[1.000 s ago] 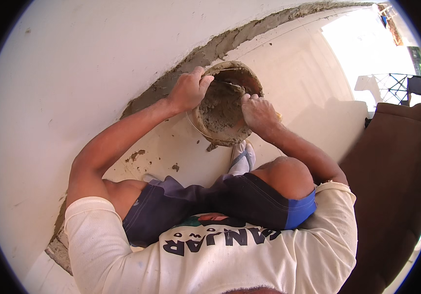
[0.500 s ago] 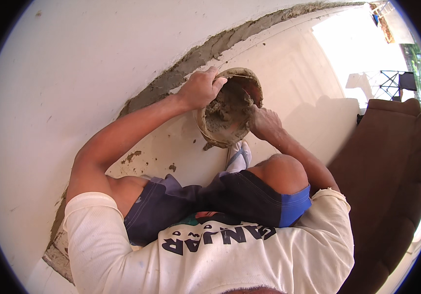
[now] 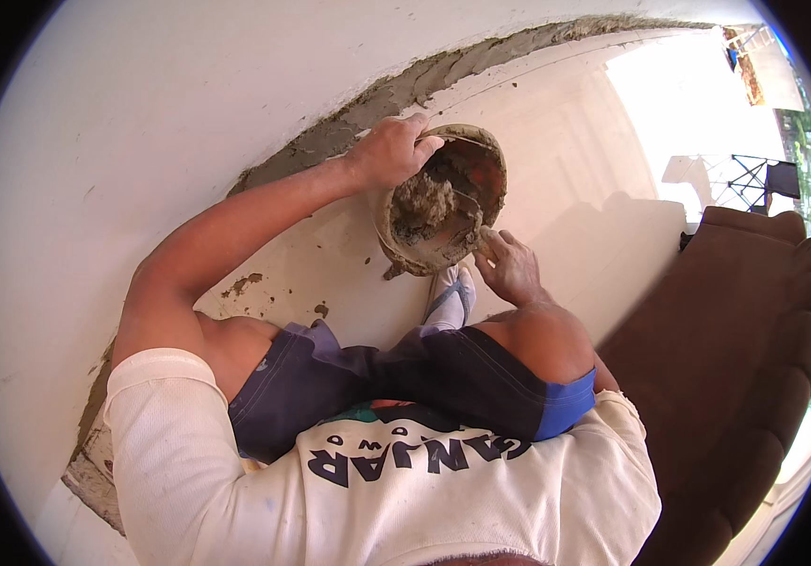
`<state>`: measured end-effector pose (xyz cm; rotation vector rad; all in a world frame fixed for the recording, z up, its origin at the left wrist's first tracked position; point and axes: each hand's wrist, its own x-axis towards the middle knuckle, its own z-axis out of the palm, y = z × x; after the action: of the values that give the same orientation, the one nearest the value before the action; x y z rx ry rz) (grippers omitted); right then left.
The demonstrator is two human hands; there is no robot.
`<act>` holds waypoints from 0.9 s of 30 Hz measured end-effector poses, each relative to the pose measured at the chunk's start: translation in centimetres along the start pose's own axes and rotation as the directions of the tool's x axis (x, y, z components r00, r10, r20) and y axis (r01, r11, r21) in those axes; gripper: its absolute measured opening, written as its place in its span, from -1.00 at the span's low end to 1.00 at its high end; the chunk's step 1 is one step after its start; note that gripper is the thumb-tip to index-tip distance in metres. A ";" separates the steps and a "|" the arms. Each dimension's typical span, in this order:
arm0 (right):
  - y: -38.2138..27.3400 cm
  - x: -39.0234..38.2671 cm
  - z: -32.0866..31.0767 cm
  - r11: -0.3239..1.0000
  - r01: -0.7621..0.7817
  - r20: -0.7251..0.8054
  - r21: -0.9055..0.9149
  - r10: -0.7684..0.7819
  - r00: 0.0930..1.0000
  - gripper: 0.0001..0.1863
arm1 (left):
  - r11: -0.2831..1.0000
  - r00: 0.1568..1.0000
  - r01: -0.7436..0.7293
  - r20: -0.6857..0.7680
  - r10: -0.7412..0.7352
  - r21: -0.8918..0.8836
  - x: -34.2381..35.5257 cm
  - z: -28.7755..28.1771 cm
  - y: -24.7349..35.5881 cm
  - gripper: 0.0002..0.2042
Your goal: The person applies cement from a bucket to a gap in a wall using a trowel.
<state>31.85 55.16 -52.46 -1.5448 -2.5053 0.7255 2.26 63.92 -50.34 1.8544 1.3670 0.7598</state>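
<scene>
A round bucket (image 3: 495, 162), its rim and walls caked with grey mortar, is tipped so its mouth faces me. Wet mortar (image 3: 422, 203) is heaped inside, toward the left wall. My left hand (image 3: 391, 153) is closed over the bucket's upper left rim, thumb turned inward. At the lower right rim, my right hand (image 3: 511, 268) is closed, fingers pinched around the handle end of what looks like a mortar-smeared trowel (image 3: 469, 209). Its blade is hard to make out among the mortar.
A white wall (image 3: 160, 123) rises at left, with a rough band of grey mortar (image 3: 358, 118) along its base. My sandalled foot (image 3: 452, 297) is just below the bucket. Mortar crumbs (image 3: 243, 283) dot the pale floor (image 3: 556, 123). A brown sofa (image 3: 717, 358) stands at right.
My right hand has drawn back toward me, from inside the bucket's right side to its near rim. The mortar inside has shifted, baring more of the right wall. My left hand keeps its grip.
</scene>
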 end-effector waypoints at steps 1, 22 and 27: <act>0.2 0.1 -0.9 0.988 -0.016 0.000 -0.156 0.017 1.000 -0.63 | 1.000 1.000 0.004 0.011 -0.004 -0.009 0.1 -0.1 0.1 -0.67; -6.5 2.7 -9.0 0.740 -0.657 0.798 0.147 0.303 0.520 -0.66 | 0.994 0.995 0.084 0.047 -0.088 0.067 0.1 3.1 3.6 -0.63; -2.9 1.5 -5.9 0.982 -0.108 0.584 -0.158 0.181 0.791 -0.58 | 0.994 0.996 0.077 0.043 -0.080 0.076 0.2 3.1 3.6 -0.63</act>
<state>30.74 57.36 -46.20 -1.7847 -2.9191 1.2916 6.71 62.81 -49.18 1.8519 1.4475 0.6299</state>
